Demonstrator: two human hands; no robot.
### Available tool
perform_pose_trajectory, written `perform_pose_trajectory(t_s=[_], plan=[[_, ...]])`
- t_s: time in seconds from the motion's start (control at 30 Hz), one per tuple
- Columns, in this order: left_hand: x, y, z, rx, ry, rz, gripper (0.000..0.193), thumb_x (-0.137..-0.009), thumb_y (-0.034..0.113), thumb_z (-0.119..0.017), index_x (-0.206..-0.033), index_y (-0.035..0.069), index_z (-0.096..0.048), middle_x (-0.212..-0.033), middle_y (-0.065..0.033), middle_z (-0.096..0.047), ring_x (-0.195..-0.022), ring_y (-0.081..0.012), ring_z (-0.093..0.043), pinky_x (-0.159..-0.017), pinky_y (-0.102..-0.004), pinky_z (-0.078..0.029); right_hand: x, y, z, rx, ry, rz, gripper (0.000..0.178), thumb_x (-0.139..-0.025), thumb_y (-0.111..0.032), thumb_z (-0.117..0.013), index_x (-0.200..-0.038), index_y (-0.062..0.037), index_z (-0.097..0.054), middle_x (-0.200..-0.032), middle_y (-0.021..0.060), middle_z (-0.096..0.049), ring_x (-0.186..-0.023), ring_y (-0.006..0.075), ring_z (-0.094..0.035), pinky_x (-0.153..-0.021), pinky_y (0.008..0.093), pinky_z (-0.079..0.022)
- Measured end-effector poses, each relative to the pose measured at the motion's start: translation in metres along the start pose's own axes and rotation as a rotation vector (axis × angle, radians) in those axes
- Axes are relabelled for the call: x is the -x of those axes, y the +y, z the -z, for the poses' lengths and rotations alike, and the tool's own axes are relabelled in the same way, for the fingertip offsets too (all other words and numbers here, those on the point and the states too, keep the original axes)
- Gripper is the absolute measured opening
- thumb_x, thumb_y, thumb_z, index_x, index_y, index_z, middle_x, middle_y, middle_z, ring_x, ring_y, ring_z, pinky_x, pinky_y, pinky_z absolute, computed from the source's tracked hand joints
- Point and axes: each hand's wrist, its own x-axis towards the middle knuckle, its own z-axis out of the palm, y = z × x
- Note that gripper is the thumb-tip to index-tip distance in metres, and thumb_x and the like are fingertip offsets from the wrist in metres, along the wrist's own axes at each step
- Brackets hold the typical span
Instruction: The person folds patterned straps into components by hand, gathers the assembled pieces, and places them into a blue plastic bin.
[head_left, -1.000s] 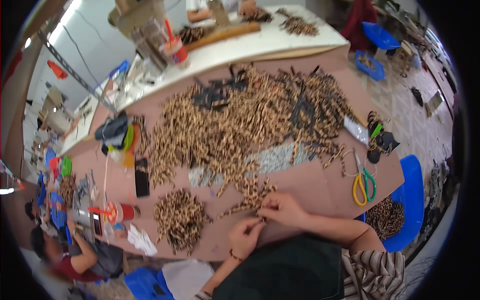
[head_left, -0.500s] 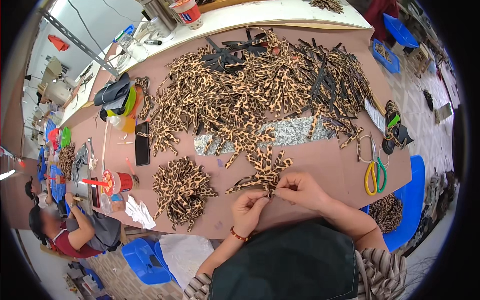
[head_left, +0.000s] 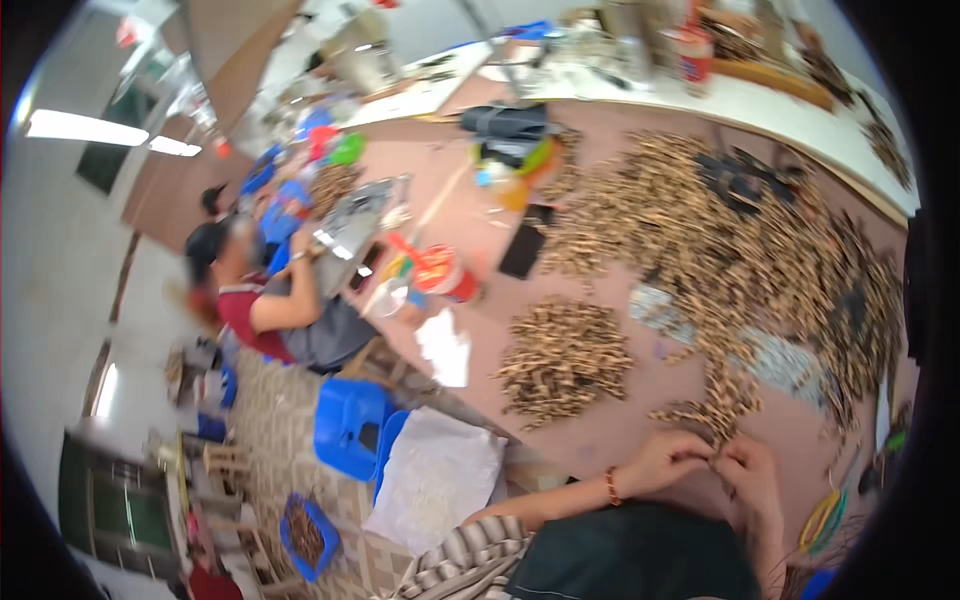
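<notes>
The brown surface (head_left: pixel 580 450) is carrying everything close together, so crowding could be causing most of the trouble here. Across it a large heap of leopard-print strips (head_left: pixel 690 220) is spreading almost down to the hands, and its loose ends could be snagging on whatever is being handled. A smaller pile (head_left: pixel 565 360) is sitting to the left, where a sweeping forearm could be scattering it. Beyond that a red cup (head_left: pixel 445 275) is standing near the edge; a knock could be tipping it, possibly wetting the strips. Nearest the person, the left hand (head_left: pixel 665 462) and right hand (head_left: pixel 748 470) are pinching, fingers closed together on the gathered lower end of a small strip bundle (head_left: pixel 730 395), which is lying just in front of them; a loosening pinch could be letting single strips slip out.
</notes>
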Motion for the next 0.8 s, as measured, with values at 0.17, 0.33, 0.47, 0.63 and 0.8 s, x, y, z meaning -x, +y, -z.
perform_pose_trajectory(t_s=[0.17, 0.33, 0.47, 0.63, 0.8], plan=[[0.002, 0.006, 0.000, 0.026, 0.005, -0.003, 0.017, -0.078, 0.005, -0.069, -0.094, 0.002, -0.066, -0.089, -0.0093, -0.067, -0.084, -0.0231, -0.064, -0.076, -0.0336, -0.050, -0.013, 0.037, 0.003, 0.066, -0.014, 0.233, 0.007, -0.081, -0.008, -0.066, -0.081, -0.0011, -0.064, -0.061, -0.0016, -0.055, -0.052, 0.0071, -0.051, -0.047, 0.0202, -0.039], [0.001, 0.015, 0.012, 0.104, -0.011, 0.111, 0.017, -0.080, 0.005, -0.068, -0.097, 0.002, -0.066, -0.089, -0.0086, -0.067, -0.081, -0.0175, -0.064, -0.071, -0.0289, -0.051, -0.012, 0.018, -0.012, 0.261, 0.150, 0.346, 0.011, -0.075, 0.006, -0.056, -0.069, -0.0034, -0.056, -0.057, -0.0054, -0.048, -0.050, -0.0004, -0.039, -0.044, 0.0171, -0.027], [0.001, 0.010, 0.011, 0.088, -0.012, 0.070, 0.017, -0.081, 0.005, -0.067, -0.097, 0.002, -0.066, -0.089, -0.0082, -0.067, -0.080, -0.0154, -0.064, -0.070, -0.0271, -0.051, -0.013, 0.025, -0.014, -0.021, 0.109, 0.210, 0.010, -0.074, 0.006, -0.058, -0.069, -0.0023, -0.055, -0.058, -0.0052, -0.049, -0.050, -0.0004, -0.039, -0.045, 0.0170, -0.028], [0.004, 0.007, 0.005, 0.012, -0.033, 0.041, 0.018, -0.079, 0.005, -0.069, -0.097, 0.002, -0.065, -0.088, -0.0082, -0.067, -0.078, -0.0157, -0.064, -0.069, -0.0270, -0.051, -0.010, 0.034, -0.009, 0.314, 0.161, 0.377, 0.010, -0.076, 0.006, -0.057, -0.071, -0.0019, -0.056, -0.059, -0.0036, -0.050, -0.052, 0.0001, -0.042, -0.047, 0.0170, -0.030], [0.002, 0.007, 0.005, 0.098, -0.012, 0.083, 0.017, -0.079, 0.004, -0.069, -0.095, 0.001, -0.065, -0.086, -0.0077, -0.067, -0.076, -0.0143, -0.064, -0.067, -0.0268, -0.051, -0.008, 0.029, -0.012, 0.177, 0.158, 0.330, 0.009, -0.080, 0.003, -0.057, -0.074, -0.0027, -0.055, -0.055, -0.0007, -0.050, -0.043, 0.0031, -0.043, -0.040, 0.0180, -0.033]])
